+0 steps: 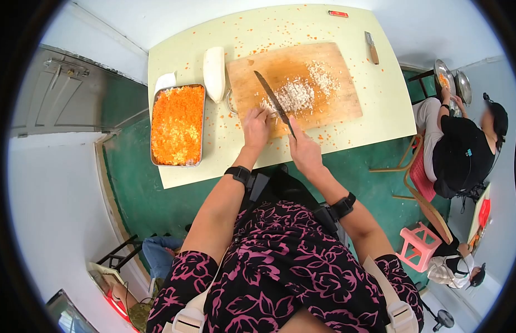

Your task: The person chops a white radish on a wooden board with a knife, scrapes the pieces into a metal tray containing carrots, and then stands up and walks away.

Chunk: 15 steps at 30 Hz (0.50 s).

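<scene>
A wooden cutting board (241, 75) lies on the pale table, with finely chopped white pieces (297, 95) spread over it. My right hand (305, 150) is closed round the handle of a long dark knife (273, 99), its blade slanting up and left across the pieces. Close to the left of the blade, my left hand (257, 129) has its fingers curled and pressed down at the board's near edge; small white bits show by the fingertips, but what they hold is hidden. A metal tray (203, 127) of chopped orange and yellow pieces stands to the left.
A whole white radish (214, 75) lies between tray and board. A peeler (372, 49) and a red packet (338, 14) lie at the table's far right. Seated people (469, 144) are at the right, near a pink stool (419, 247); another person (158, 255) is lower left.
</scene>
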{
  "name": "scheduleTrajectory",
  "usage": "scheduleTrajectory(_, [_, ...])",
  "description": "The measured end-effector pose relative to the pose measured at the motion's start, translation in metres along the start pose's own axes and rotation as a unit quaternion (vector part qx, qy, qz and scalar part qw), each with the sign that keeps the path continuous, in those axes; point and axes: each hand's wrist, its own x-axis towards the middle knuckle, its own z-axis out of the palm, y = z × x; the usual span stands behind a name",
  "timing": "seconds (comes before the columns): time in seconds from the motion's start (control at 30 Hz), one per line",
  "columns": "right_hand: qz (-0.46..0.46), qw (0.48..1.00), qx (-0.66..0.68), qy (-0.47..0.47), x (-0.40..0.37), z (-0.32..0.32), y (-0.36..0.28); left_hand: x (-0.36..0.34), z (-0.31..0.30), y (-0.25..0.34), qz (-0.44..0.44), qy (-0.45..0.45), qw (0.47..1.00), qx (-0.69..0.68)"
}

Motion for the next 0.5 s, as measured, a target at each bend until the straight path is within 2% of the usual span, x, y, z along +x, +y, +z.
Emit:
scheduleTrajectory(0.07, [0.014, 1.0, 0.013, -0.003, 0.001, -0.001, 0.004, 0.002, -0.011, 0.015, 0.021, 0.006, 1.0, -0.002])
scheduleTrajectory(0.17, [0.074, 0.995, 0.04, -0.055, 0.002, -0.012, -0.001, -0.003, -0.005, 0.012, 0.024, 0.007, 0.999, 0.023])
scheduleTrajectory(0.27, [0.02, 1.0, 0.017, -0.007, 0.0, -0.006, 0.007, -0.001, 0.0, 0.002, -0.012, -0.022, 1.0, 0.008])
scheduleTrajectory(0.5, [-0.01, 1.0, -0.005, -0.014, -0.003, -0.004, -0.002, 0.003, 0.002, -0.006, 0.001, 0.006, 1.0, -0.003])
